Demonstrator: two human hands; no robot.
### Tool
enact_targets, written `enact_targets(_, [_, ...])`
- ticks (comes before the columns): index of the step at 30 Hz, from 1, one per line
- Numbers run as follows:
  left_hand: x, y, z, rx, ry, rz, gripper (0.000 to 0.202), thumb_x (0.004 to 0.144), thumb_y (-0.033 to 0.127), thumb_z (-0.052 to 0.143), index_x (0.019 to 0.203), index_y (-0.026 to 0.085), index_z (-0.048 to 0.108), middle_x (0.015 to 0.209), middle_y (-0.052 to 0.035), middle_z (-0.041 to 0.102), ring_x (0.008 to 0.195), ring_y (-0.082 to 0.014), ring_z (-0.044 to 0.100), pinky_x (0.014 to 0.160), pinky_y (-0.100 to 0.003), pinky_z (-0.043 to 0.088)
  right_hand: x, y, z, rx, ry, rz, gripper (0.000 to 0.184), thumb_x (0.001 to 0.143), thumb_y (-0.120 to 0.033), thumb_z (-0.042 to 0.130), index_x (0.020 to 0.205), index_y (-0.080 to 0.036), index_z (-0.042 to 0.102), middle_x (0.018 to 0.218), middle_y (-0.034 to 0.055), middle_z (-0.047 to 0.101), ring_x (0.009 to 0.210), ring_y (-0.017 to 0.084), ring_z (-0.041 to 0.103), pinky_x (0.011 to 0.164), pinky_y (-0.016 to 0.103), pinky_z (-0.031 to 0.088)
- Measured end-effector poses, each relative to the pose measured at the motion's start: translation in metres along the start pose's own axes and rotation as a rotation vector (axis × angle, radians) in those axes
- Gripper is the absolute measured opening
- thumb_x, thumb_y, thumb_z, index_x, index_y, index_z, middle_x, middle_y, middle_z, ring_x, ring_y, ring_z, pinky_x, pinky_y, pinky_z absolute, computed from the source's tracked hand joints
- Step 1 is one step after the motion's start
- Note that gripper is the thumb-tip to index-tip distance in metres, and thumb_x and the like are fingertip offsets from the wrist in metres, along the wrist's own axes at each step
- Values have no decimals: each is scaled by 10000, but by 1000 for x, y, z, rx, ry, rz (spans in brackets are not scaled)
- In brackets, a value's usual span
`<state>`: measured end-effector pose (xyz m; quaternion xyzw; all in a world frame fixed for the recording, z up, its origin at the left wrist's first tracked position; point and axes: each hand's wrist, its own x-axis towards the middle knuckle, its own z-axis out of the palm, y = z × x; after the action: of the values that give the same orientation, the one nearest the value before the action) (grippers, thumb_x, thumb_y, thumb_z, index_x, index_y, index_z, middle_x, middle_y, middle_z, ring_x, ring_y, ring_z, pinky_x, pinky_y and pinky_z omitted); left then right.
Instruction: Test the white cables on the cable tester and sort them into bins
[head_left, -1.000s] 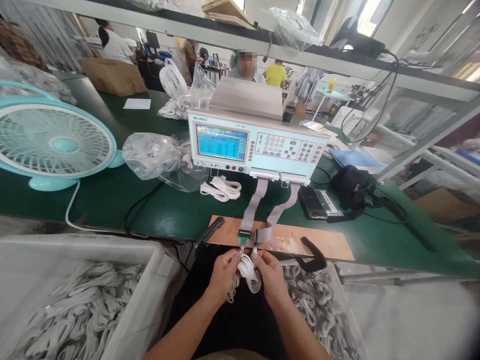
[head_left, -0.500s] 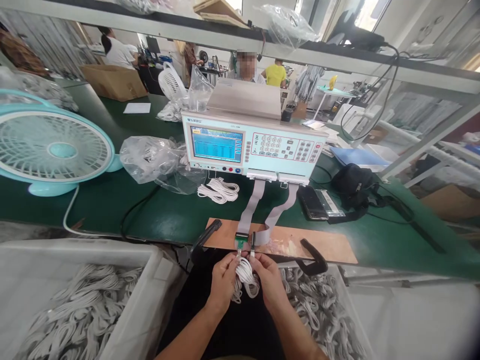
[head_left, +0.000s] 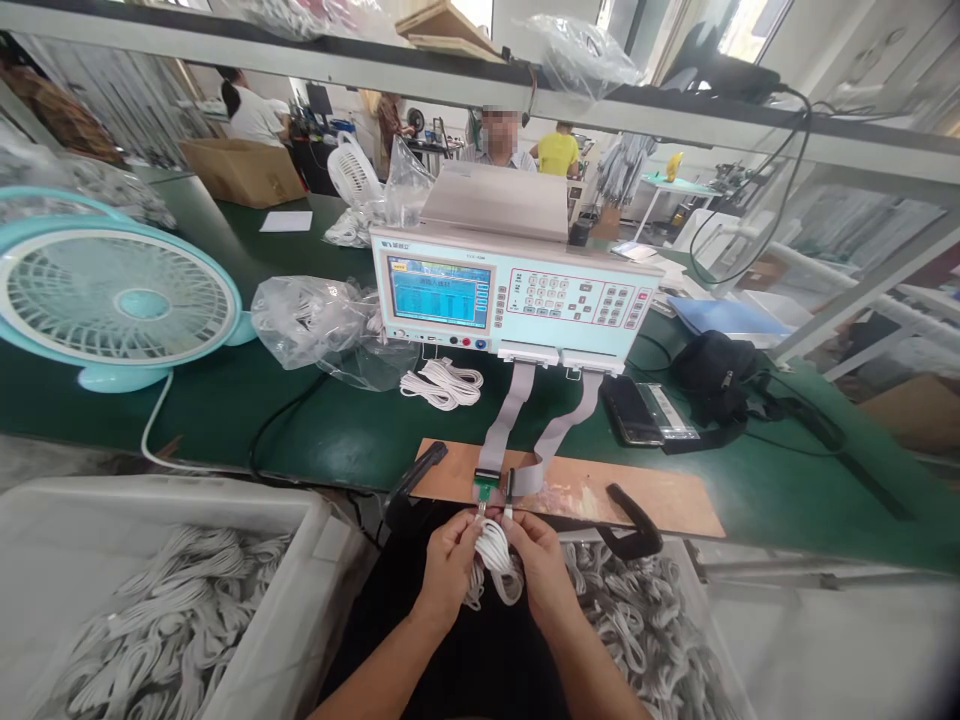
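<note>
A coiled white cable point(head_left: 495, 548) hangs between my two hands at the table's front edge. My left hand point(head_left: 448, 562) pinches one end of it, just below a green circuit board point(head_left: 486, 490). With fingertips closed, my right hand point(head_left: 541, 562) grips the other end beneath a second, dark-edged connector board point(head_left: 511, 488). Whether both plugs are fully seated is too small to tell. Grey ribbon cables point(head_left: 511, 410) run from the boards up to a tester point(head_left: 517, 290) with a lit blue screen.
Black clamps point(head_left: 636, 522) hold a wooden strip point(head_left: 630, 495) at the table edge. Bins of coiled cables flank my lap, one a white bin point(head_left: 319, 545). Another cable coil point(head_left: 442, 384), a fan point(head_left: 124, 295) and a phone point(head_left: 631, 410) lie on the table. People sit beyond.
The tester's screen now shows a line of larger text over its upper part. The view has shifted slightly; both hands keep their hold on the cable ends.
</note>
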<state>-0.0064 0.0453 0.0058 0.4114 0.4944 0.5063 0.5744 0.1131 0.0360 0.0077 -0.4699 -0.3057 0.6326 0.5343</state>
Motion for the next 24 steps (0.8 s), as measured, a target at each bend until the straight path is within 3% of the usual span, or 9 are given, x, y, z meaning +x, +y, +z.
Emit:
enact_targets(6, [1,-1,0,-10,25,-15,267,705,399,614,610,149,627,614,-7,556,557,-128,482,538,-213,403,0,-2,0,-15,1,-5,251,721,-405,693,795,-165,709,738,39,649,656,161,534,656,266,422])
enact_targets(13, [-2,-7,1,-45,2,5,239,794,365,558,828,159,675,729,-25,624,706,-156,550,659,-229,444,2,3,-3,7,4,-19,192,734,-363,697,733,-171,692,649,-5,586,594,111,462,607,217,367])
enact_targets(20, [-3,-3,4,-76,23,-7,251,789,385,565,816,158,669,700,-14,609,670,-148,529,629,-228,432,0,-2,0,-1,-1,-13,215,730,-380,691,755,-167,700,658,0,589,601,119,454,597,218,356])
enact_targets(24, [-3,-2,5,-34,27,-11,321,762,447,570,680,145,640,597,2,546,570,-127,474,542,-217,392,-1,-3,2,25,-3,-14,214,732,-379,691,715,-166,678,667,3,593,625,128,475,627,223,376])
